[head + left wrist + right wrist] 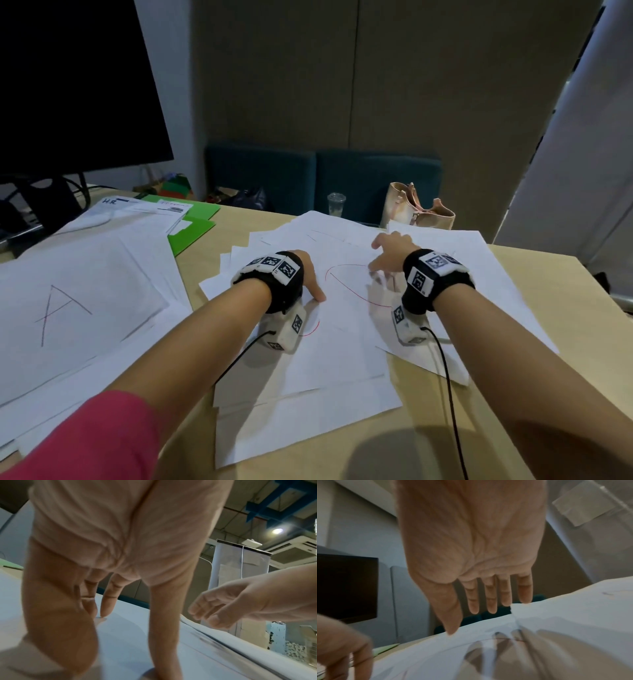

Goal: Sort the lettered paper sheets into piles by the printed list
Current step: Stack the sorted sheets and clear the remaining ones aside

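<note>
The left hand (306, 274) presses straight fingertips (104, 609) onto the top sheet (342, 329) of the middle pile. The right hand (390, 255) hovers just above it, fingers spread, holding nothing.

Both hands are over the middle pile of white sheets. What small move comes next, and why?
Probably lower the right hand onto the top white sheet with the red curve and slide it free. The left hand presses fingertips on that pile, while the right hovers open, holding nothing.
</note>
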The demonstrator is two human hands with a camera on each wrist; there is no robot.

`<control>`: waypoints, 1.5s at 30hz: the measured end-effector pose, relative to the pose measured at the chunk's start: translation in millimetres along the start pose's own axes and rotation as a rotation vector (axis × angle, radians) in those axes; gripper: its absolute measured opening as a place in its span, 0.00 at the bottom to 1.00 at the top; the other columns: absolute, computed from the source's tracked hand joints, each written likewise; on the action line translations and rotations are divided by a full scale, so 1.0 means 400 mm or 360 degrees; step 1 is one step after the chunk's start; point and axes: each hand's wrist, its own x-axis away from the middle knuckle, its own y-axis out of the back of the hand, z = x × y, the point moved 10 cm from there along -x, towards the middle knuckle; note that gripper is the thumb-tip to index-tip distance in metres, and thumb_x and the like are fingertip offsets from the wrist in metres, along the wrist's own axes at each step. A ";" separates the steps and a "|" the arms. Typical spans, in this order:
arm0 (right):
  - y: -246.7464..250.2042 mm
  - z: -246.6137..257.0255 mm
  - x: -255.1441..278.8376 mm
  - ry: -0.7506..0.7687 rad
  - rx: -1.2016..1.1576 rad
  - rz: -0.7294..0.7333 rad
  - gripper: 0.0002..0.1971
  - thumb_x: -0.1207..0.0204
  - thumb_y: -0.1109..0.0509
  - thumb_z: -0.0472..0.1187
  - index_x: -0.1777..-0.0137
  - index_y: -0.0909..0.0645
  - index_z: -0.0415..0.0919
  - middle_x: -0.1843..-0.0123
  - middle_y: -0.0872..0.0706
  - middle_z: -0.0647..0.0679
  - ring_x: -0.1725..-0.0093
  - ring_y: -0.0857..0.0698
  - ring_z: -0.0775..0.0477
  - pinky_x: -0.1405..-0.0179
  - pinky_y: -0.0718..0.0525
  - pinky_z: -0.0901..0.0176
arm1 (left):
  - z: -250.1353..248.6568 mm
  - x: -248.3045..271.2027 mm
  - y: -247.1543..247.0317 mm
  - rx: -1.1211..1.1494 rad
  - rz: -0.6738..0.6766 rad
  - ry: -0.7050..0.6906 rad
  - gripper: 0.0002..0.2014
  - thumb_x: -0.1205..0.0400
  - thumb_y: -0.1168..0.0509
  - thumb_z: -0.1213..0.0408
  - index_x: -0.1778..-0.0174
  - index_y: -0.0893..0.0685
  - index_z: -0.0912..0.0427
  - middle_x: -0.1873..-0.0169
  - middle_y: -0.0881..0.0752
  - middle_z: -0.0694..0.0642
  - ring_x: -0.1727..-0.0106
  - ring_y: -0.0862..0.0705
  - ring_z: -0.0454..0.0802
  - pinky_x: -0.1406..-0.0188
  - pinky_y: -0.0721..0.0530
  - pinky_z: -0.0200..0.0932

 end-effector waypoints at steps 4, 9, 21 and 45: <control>-0.053 0.084 -0.003 0.0144 0.0118 0.0204 0.39 0.31 0.23 0.50 0.22 0.36 0.49 0.26 0.32 0.44 0.27 0.31 0.40 0.36 0.25 0.48 | -0.004 0.007 -0.005 0.0122 -0.0007 -0.0026 0.16 0.32 0.19 0.59 0.72 0.21 0.58 0.77 0.19 0.51 0.74 0.21 0.49 0.72 0.27 0.37; -0.087 0.110 -0.006 0.0161 0.0337 0.0321 0.56 0.41 0.22 0.65 0.17 0.48 0.52 0.19 0.38 0.47 0.22 0.33 0.40 0.28 0.28 0.41 | 0.002 0.013 -0.009 0.0102 -0.0025 -0.0004 0.35 0.37 0.18 0.50 0.38 0.20 0.61 0.51 0.16 0.56 0.50 0.18 0.56 0.54 0.21 0.41; -0.085 0.089 -0.017 0.0137 0.0411 0.0342 0.52 0.48 0.27 0.75 0.26 0.33 0.49 0.31 0.21 0.50 0.37 0.21 0.43 0.41 0.22 0.51 | 0.155 0.029 0.023 0.0080 -0.0118 0.0187 0.41 0.32 0.20 0.56 0.26 0.29 0.63 0.30 0.25 0.63 0.34 0.21 0.62 0.37 0.18 0.54; -0.161 0.416 0.102 0.0589 0.0420 0.0480 0.43 0.42 0.21 0.65 0.32 0.26 0.41 0.36 0.16 0.45 0.39 0.18 0.41 0.60 0.25 0.55 | 0.392 0.074 0.011 0.1072 -0.0239 0.0493 0.08 0.21 0.31 0.71 0.62 0.24 0.68 0.83 0.24 0.59 0.74 0.25 0.55 0.63 0.24 0.44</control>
